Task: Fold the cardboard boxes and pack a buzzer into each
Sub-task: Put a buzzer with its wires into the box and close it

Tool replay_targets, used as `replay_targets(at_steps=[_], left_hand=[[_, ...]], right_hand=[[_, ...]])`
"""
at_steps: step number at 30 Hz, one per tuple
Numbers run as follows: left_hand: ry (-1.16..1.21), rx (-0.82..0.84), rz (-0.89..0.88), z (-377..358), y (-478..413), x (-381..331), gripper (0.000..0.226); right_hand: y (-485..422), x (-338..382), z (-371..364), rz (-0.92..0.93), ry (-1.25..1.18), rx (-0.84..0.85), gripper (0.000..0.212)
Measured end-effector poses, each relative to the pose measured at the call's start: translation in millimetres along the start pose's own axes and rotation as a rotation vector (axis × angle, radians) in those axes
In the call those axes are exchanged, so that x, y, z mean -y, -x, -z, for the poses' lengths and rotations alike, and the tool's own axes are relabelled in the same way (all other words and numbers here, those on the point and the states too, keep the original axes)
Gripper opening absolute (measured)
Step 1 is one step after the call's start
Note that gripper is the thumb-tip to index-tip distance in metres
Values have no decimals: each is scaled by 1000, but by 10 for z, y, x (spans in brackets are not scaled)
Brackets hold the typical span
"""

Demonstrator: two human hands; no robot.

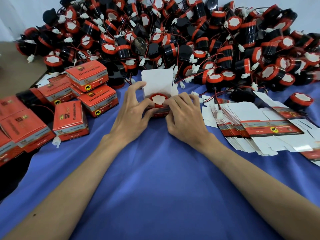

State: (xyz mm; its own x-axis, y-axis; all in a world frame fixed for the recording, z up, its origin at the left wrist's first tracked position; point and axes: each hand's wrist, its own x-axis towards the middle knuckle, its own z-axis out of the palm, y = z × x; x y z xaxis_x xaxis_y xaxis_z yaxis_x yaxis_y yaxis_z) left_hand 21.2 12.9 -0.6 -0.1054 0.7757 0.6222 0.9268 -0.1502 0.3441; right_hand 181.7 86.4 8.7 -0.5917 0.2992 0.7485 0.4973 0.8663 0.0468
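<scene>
At the centre of the frame, a little above the middle, the left hand and the right hand clamp a small red box between them. The left hand's fingers curl round the box's left side, with its thumb along the near edge and its forefinger raised to the upper left corner of the opening. The right hand's fingers bend over the box's right edge and pinch the cardboard there. Whether they hold a side flap or the wall itself cannot be told.

The box stands on its base with its top open. Its white lid flap rises upright at the far side. A buzzer sits inside it, red rim and white face turned up, between the two sets of fingertips.

Box and forearms rest on a blue cloth that fills the lower half of the frame. To the left of the hands lie closed boxes, red with grey bands, some stacked two high and others tipped on their sides toward the left edge. A loose white connector lies on the cloth just below them. To the right of the hands, a fanned stack of flat cartons spreads toward the right edge, with white flaps outward and printed red strips showing. Beyond that, at the right edge, a lone buzzer lies on the cloth.

Across the whole upper part of the frame runs a deep pile of buzzers, black bodies with red rims, tangled with thin red and black wires and white plugs.
</scene>
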Motion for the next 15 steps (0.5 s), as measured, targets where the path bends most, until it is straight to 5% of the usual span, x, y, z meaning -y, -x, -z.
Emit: replay_targets(at_steps=[15], left_hand=[[0, -9, -21, -2, 4, 9, 14]], right_hand=[[-4, 10, -16, -69, 43, 66, 18]])
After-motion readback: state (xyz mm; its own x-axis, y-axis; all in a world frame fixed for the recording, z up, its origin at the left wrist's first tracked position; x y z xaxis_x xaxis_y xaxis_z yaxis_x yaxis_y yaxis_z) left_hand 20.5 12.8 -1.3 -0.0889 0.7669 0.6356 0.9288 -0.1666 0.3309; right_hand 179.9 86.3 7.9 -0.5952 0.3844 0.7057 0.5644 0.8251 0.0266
